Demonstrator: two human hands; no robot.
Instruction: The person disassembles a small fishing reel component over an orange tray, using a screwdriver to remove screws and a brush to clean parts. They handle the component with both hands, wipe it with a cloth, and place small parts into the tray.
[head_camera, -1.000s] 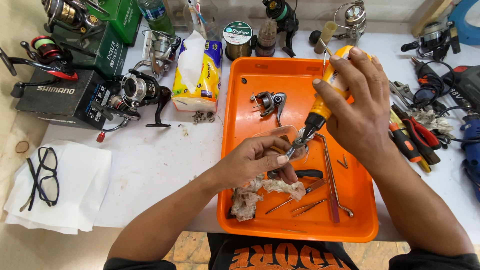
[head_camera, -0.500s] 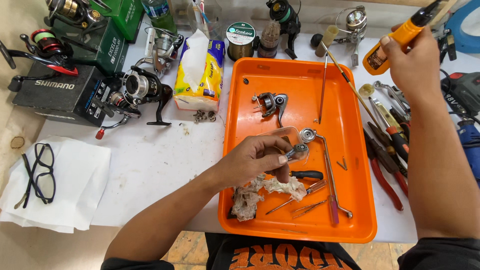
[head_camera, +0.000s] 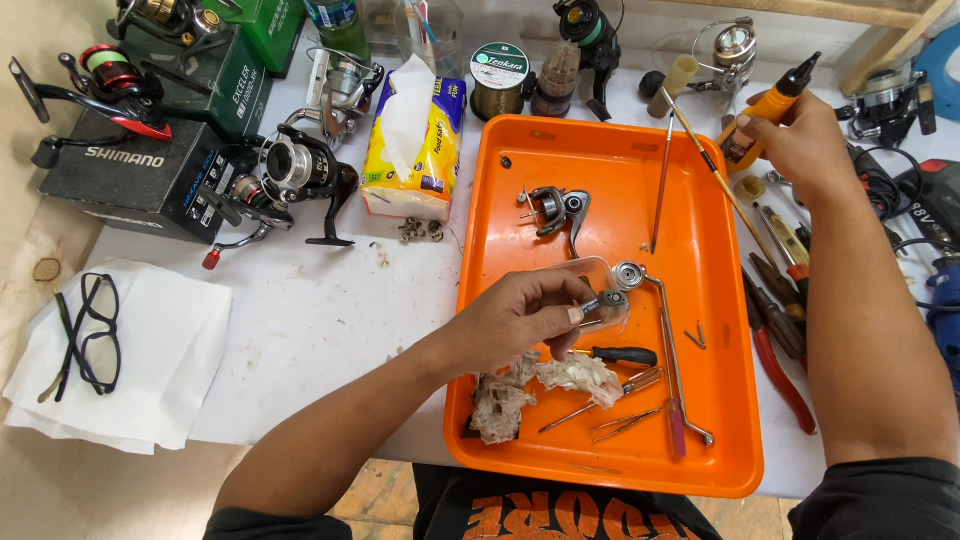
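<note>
Left grip (head_camera: 520, 320) on reel part (head_camera: 612, 300), screwdrivers (head_camera: 625, 355) beside

Yellow tissue pack (head_camera: 415, 140) (white sheet up) beside tray, black box (head_camera: 135, 175), green boxes (head_camera: 245, 70) far left

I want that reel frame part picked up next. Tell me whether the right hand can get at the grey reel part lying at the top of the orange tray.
Probably not yet: the right hand is full, gripping an orange tool. The path across the tray to the reel part looks free.

head cam | looks steeply down, near | workbench (head_camera: 320, 320), tray (head_camera: 520, 180) roughly centred
</note>
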